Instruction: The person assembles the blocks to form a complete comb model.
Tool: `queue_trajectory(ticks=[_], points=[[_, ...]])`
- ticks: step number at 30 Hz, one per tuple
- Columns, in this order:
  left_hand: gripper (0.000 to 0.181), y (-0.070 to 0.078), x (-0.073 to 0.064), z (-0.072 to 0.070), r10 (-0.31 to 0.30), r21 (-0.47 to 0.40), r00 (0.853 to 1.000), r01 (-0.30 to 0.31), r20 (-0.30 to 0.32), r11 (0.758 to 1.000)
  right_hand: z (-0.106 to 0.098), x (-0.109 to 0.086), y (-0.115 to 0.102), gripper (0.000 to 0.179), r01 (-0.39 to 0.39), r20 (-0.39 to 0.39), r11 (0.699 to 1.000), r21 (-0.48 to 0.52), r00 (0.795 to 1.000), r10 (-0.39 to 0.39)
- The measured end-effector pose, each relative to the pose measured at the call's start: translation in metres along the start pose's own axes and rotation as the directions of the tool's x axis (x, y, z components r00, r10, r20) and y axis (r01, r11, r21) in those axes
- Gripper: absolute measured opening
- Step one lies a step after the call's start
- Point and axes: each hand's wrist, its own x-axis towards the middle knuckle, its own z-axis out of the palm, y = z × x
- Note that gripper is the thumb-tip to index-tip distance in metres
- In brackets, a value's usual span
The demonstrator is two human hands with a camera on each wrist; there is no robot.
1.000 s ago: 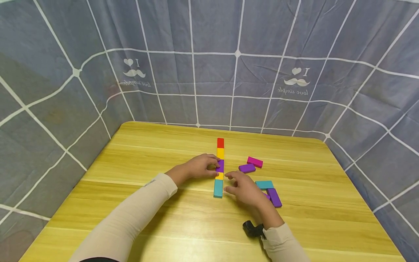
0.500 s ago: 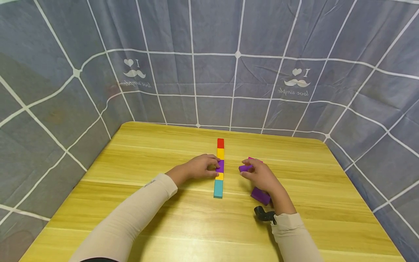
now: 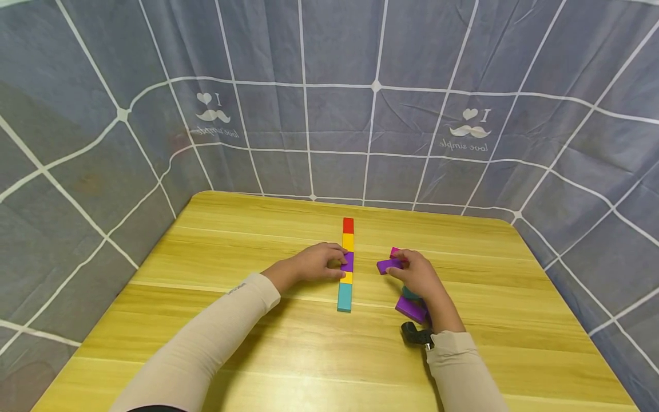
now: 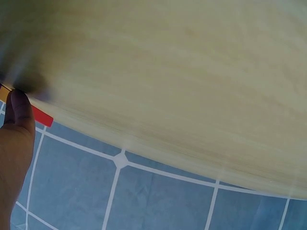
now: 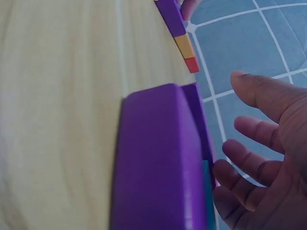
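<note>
My left hand grips the purple block in the middle of a straight row, its thumb by the nearer yellow block. The row also has a red block at its far end, another yellow block and a teal block at its near end. To the right, the fingers of my right hand surround one end of a loose purple block. In the right wrist view, a gap shows between thumb and fingers. A magenta block is partly hidden behind that hand.
Under the right wrist lie another purple block and a mostly covered teal block. A black camera sticks out from the right wrist. The wooden table ends at a grey curtain with white lines.
My right hand has moved from beside the row, right and slightly away from me, to the loose purple block. The left hand has stayed on the row.
</note>
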Motion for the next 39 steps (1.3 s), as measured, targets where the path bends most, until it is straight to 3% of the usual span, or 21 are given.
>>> queue_trajectory(ticks=[11, 19, 25, 39], points=[[0.033, 0.001, -0.001, -0.001, 0.011, -0.001, 1.0, -0.011, -0.009, 1.0, 0.01, 0.001, 0.008, 0.047, -0.014, -0.013, 1.0, 0.014, 1.0, 0.014], [0.032, 0.001, 0.0, -0.001, 0.024, 0.003, 1.0, -0.024, -0.016, 1.0, 0.015, 0.0, 0.001, 0.052, -0.004, -0.002, 0.999, 0.046, 1.0, 0.004], [0.032, 0.002, -0.001, -0.001, 0.023, 0.003, 1.0, -0.023, -0.01, 1.0, 0.018, 0.0, -0.002, 0.056, -0.027, -0.02, 1.0, 0.013, 0.999, 0.027], [0.032, 0.0, -0.001, 0.0, 0.034, 0.014, 0.999, -0.034, -0.011, 0.999, 0.024, 0.002, -0.003, 0.059, -0.032, 0.032, 0.999, 0.003, 0.999, 0.032]])
